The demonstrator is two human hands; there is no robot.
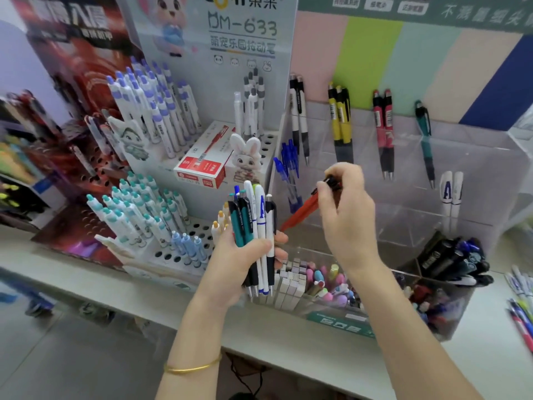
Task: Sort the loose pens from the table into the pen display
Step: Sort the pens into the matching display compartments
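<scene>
Right hand [346,209] pinches red pen [302,210] (tip down-left).

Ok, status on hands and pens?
Left hand grips bundle of mixed-colour plastic pens. Right hand pinches red plastic pen before clear acrylic pen display. Nothing in between.

Pen display [432,168] sits on table [288,342], peg rack [199,226] to its lft, loose pens [522,307] far rt.
</scene>
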